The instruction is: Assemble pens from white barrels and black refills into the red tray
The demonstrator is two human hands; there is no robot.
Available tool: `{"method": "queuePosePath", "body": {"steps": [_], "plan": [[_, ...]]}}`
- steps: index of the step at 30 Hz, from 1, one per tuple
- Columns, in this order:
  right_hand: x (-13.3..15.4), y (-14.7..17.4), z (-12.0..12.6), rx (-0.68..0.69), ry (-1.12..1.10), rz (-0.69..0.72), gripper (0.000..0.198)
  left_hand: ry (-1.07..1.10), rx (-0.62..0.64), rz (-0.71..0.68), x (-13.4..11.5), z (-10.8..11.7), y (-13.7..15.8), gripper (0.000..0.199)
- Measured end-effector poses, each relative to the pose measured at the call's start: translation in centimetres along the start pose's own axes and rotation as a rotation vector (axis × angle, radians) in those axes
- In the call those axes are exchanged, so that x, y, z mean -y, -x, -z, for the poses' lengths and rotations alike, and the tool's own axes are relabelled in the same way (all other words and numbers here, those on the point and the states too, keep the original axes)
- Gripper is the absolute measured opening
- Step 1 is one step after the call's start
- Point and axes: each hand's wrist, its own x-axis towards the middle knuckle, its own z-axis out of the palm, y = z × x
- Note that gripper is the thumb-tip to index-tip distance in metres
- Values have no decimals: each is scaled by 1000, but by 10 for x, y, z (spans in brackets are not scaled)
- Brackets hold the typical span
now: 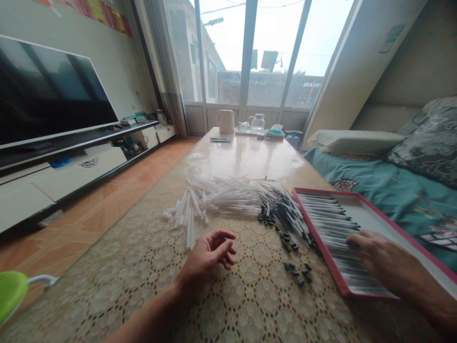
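Observation:
My left hand (214, 250) hovers above the patterned tablecloth, fingers loosely curled and apart, holding nothing. To the right, my right hand (380, 255) reaches into a shallow red-rimmed box (337, 274). Its fingers are pressed together at a row of slim white sticks with dark tips, like pens (324, 214); what they grip, if anything, is hidden. A loose pile of white plastic tubes (228, 195) lies beyond my left hand. Between pile and box are thin black-and-clear rods, like pen refills (285, 205). Small black caps (266, 216) are scattered in front of them.
The long table (250, 159) stretches toward the windows. At its far end stand a beige pitcher (226, 121), a glass jug (257, 124) and a tissue pack (274, 133). A bed or sofa (321, 164) is on the right, a green seat (12, 293) at the lower left.

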Motion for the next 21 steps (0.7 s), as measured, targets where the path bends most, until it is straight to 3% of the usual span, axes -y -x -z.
{"method": "queuePosePath", "body": {"steps": [3, 7, 11, 15, 21], "plan": [[0, 1, -5, 181, 56, 89, 8, 7, -16, 5, 0, 0, 1, 31], [21, -8, 0, 126, 31, 96, 15, 19, -49, 0, 0, -2, 2, 28], [80, -31, -1, 158, -150, 149, 18, 15, -168, -77, -1, -3, 3, 26], [143, -59, -24, 222, -293, 248, 18, -5, -251, -119, -2, -1, 4, 23], [188, -91, -61, 123, -241, 220, 26, -12, -233, -83, -1, 1, 3, 21]]}}
